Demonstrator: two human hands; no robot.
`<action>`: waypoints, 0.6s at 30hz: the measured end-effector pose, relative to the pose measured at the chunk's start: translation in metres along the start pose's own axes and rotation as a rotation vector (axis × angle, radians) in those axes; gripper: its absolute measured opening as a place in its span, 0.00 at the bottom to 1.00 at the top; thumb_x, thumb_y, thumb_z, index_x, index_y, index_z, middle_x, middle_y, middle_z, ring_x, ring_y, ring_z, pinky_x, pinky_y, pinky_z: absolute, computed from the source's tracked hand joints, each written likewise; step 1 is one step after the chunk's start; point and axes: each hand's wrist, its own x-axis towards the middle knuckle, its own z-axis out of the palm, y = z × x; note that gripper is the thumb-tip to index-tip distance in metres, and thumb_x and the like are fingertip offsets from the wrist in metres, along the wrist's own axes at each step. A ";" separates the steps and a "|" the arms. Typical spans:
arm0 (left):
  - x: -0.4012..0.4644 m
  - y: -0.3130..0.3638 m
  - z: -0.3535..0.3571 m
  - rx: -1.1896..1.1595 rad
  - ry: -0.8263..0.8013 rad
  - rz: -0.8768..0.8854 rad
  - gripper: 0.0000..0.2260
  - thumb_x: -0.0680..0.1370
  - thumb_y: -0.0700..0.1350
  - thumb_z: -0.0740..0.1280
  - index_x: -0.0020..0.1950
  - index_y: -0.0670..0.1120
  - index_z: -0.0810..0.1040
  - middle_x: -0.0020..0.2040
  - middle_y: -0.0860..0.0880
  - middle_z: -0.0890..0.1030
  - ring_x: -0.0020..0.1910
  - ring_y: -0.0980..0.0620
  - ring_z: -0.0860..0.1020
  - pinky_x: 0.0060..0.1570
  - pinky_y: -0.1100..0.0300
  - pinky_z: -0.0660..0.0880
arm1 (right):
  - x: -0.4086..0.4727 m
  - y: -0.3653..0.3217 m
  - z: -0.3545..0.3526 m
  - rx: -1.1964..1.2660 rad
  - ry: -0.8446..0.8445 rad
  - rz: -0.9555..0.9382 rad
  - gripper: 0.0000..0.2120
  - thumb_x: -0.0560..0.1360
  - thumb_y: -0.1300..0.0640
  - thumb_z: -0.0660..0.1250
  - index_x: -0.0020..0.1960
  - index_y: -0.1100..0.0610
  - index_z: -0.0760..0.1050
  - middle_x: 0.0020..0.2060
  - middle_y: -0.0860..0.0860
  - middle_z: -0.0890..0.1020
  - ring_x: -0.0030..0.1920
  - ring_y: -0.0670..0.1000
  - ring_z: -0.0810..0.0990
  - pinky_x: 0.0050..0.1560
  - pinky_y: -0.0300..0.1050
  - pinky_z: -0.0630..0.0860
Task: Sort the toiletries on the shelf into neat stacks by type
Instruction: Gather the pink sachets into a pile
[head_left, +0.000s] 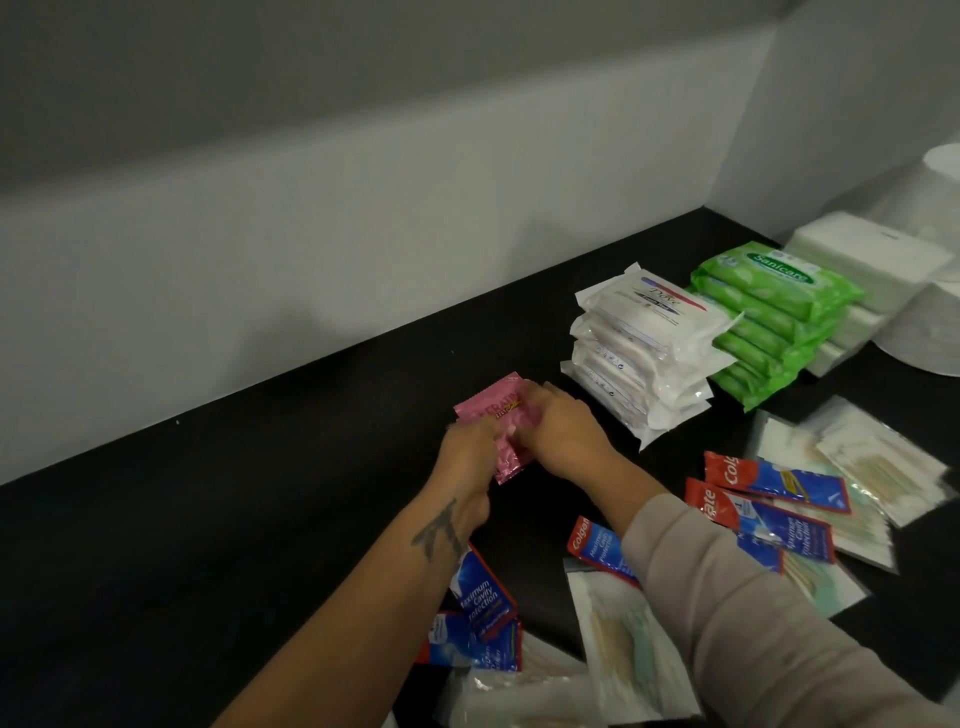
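The black shelf (234, 519) is shown mid-sort. At far right, finished stacks stand side by side: white tissue packs (852, 254), green packs (769, 312) labelled "Sanicare", and white packs (649, 353) whose label appears to read "Dove". Unsorted clear sachets (878, 462) and red-and-blue sachets (769, 480) marked "Colgate" and "Maximum Cavity Protection" lie scattered near right. At centre, pink sachets (498, 431), partly legible as "Keratin", are gripped from both sides by the left hand (467, 452) and right hand (566, 436), each grip closed on them. The step is judged to be squaring this pile; release beside the white stack is called for next.
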 end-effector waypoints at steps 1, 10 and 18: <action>0.001 -0.002 -0.003 0.002 0.003 0.017 0.21 0.79 0.40 0.61 0.72 0.43 0.63 0.56 0.42 0.79 0.42 0.52 0.78 0.32 0.62 0.68 | -0.006 0.000 -0.003 0.031 0.031 -0.032 0.27 0.75 0.52 0.66 0.72 0.47 0.63 0.70 0.53 0.68 0.70 0.55 0.66 0.69 0.54 0.66; -0.019 -0.033 -0.040 0.302 0.034 0.333 0.26 0.77 0.37 0.64 0.74 0.49 0.61 0.72 0.50 0.67 0.69 0.51 0.68 0.65 0.55 0.66 | -0.074 0.020 -0.024 0.196 0.113 -0.055 0.17 0.73 0.57 0.70 0.61 0.52 0.75 0.53 0.46 0.80 0.51 0.43 0.75 0.55 0.37 0.70; -0.022 -0.063 -0.077 0.801 0.172 0.389 0.29 0.72 0.42 0.72 0.71 0.50 0.66 0.71 0.46 0.64 0.70 0.48 0.65 0.66 0.51 0.69 | -0.101 0.041 -0.019 -0.026 0.019 0.136 0.19 0.68 0.60 0.74 0.56 0.49 0.75 0.55 0.50 0.77 0.56 0.49 0.76 0.57 0.46 0.75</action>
